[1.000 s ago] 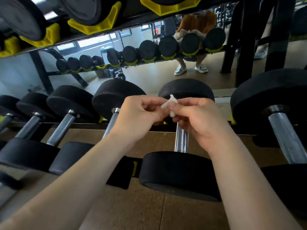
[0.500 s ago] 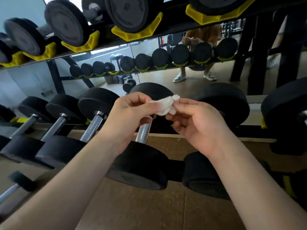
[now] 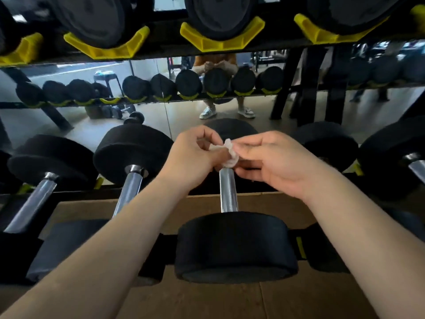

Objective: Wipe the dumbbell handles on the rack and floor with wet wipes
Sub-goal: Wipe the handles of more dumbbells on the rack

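A small crumpled white wet wipe [image 3: 226,153] is pinched between both of my hands, just above the far end of a chrome dumbbell handle [image 3: 227,192]. My left hand [image 3: 195,157] holds its left side with curled fingers, and my right hand [image 3: 271,162] pinches its right side. That dumbbell has black round heads, the near one [image 3: 234,247] low in the middle. To the left lie two more dumbbells with chrome handles [image 3: 130,192] [image 3: 31,203] on the lower rack.
An upper rack shelf with yellow cradles [image 3: 222,40] and black dumbbell heads hangs overhead. A mirror [image 3: 161,125] behind the rack reflects the room and a squatting person. Another dumbbell [image 3: 391,157] sits at the right. Brown floor [image 3: 207,300] lies below.
The view has shifted, so a different dumbbell handle is now under my hands. The wipe is bunched smaller between my fingers and sits close above the handle's far end.
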The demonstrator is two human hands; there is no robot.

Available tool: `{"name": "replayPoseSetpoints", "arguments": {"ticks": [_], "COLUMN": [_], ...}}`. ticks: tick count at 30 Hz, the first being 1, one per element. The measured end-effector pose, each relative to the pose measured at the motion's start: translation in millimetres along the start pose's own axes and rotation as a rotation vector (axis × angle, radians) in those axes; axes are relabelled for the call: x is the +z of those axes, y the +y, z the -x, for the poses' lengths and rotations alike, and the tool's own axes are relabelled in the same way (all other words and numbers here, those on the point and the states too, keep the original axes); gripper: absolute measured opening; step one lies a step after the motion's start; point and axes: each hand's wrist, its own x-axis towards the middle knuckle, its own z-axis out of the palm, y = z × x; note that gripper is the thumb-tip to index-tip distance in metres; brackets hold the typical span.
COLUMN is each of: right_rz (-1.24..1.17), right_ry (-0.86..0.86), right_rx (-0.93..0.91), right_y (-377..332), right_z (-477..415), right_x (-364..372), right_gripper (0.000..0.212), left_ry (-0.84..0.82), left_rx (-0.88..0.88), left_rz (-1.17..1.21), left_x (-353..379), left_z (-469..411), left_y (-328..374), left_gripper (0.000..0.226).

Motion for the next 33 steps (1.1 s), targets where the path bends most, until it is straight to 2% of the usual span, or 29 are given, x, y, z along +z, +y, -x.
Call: {"name": "replayPoseSetpoints", "arguments": {"ticks": [4,8,10,12,16,19,22,26,28,30,33], "right_rz": [0.053,0.402,0.568,0.711,0.951,0.926,0.78,0.735,0.762,0.788,0.85], "right_ry": [0.109,0.23,0.297,0.347,0.436,0.391,0.255,0.364,0.347,0.241,0.193], "right_rx": [0.082,0.11,0.086,0.021,-0.231,-0.212,-0.146,-0.268,-0.276,-0.233,-0.239], "right_y": [10.8,31.5,42.6,54.8,70.0,73.0,73.7,74.4,72.1,69.1,67.7], "right_z": [-21.7,-39.6,-45.4,-49.3,-53.8,-54.7,-47.0,-56.6,-59.4,-56.6,-55.7], "right_x": [0.1,-0.4,0.8,3.4,3.6,-4.3,-10.1,-7.8,-7.8,-9.5,-8.3], "right_gripper": [0.02,0.012,0.01,0.009,0.006,0.009,0.008,0.008,0.011,0.011,0.009], "left_ry": [-0.036,0.031,0.05,0.027,0.004,0.03,-0.016,-0.164,-0.227,-0.283,-0.291], "left_rx": [0.007,0.045,0.099,0.148,0.144,0.095,0.051,0.073,0.051,0.033,0.015], "left_rz": [-0.156,-0.418,-0.544,-0.668,-0.76,-0.732,-0.633,-0.607,-0.577,-0.553,-0.53], "left_x": [-6.0,-2.8,1.4,7.2,17.6,20.8,21.4,20.9,18.8,15.3,8.5], "left_z": [-28.7,-34.9,-34.9,-34.2,-32.8,-34.6,-31.2,-22.2,-16.5,-10.7,-3.5], "left_y": [-27.3,-42.9,-43.2,-45.0,-58.2,-62.2,-58.2,-55.2,-52.6,-51.5,-50.7], "left_gripper": [0.021,0.022,0.015,0.008,0.011,0.02,0.013,0.02,0.024,0.032,0.045]}}
